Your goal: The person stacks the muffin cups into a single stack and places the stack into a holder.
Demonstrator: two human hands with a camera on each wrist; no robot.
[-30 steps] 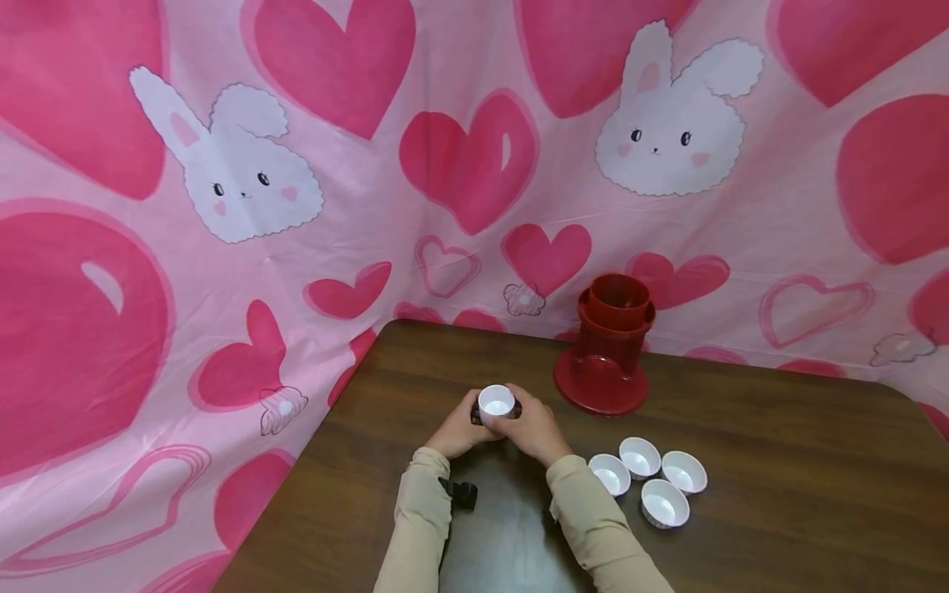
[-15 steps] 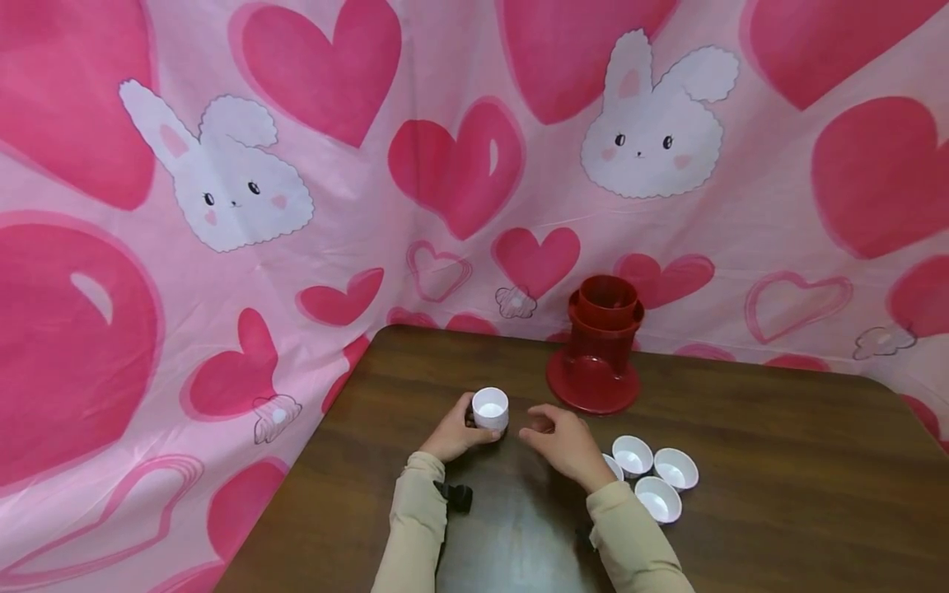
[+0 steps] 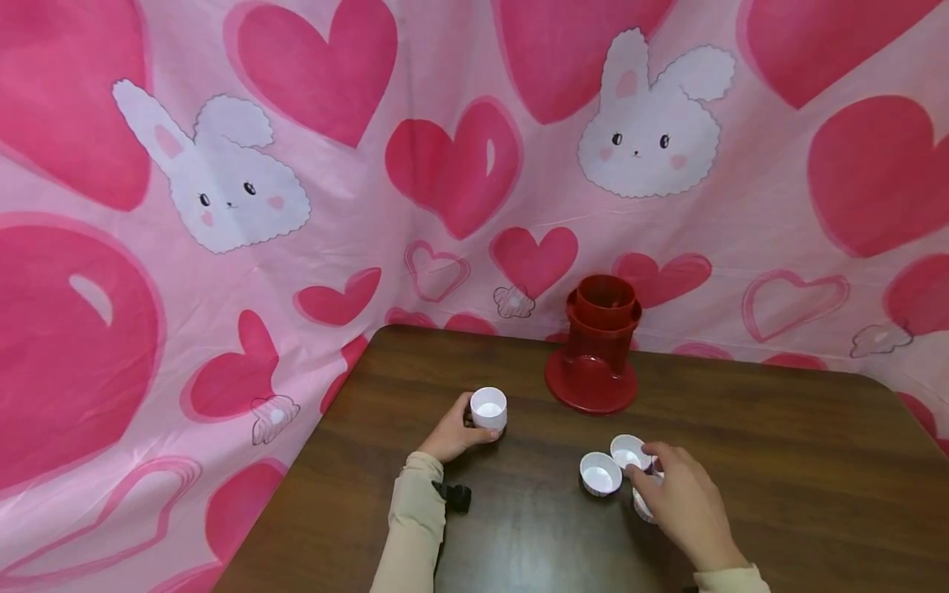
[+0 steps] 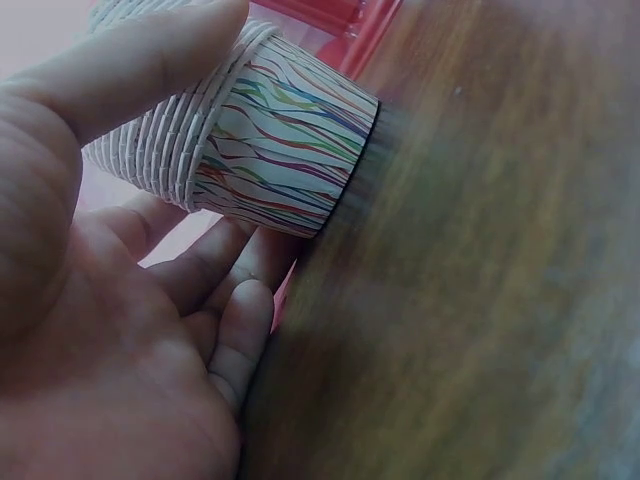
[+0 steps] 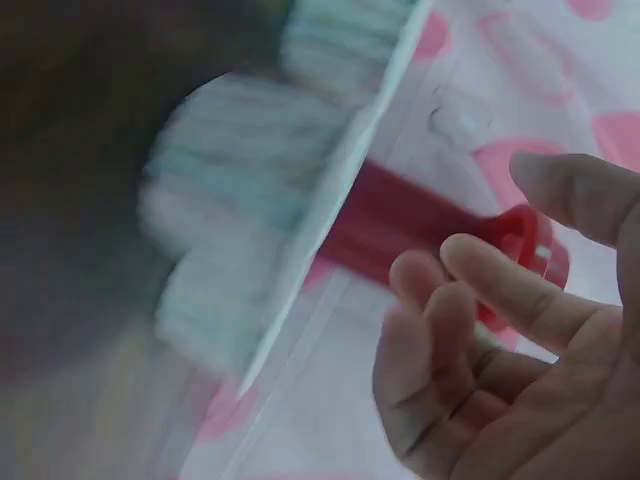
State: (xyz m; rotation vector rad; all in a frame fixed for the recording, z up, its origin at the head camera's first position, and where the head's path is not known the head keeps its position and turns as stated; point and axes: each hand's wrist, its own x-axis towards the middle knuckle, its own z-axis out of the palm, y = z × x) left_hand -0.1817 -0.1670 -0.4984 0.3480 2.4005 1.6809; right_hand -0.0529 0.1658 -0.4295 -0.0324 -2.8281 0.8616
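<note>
Partly, right hand (image 3: pixel 685 502) hides loose cups (image 3: pixel 600 474).

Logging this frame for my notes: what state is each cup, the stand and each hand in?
Cup stack: upright on the table, gripped by the left hand.
Loose cups: upright, open side up, apart from the stack.
Right hand: fingers relaxed, over the loose cups, holding nothing.
Red stand: upright, untouched.

bare table (image 3: pixel 778 461) right, red stand (image 3: pixel 593 350) behind
</note>
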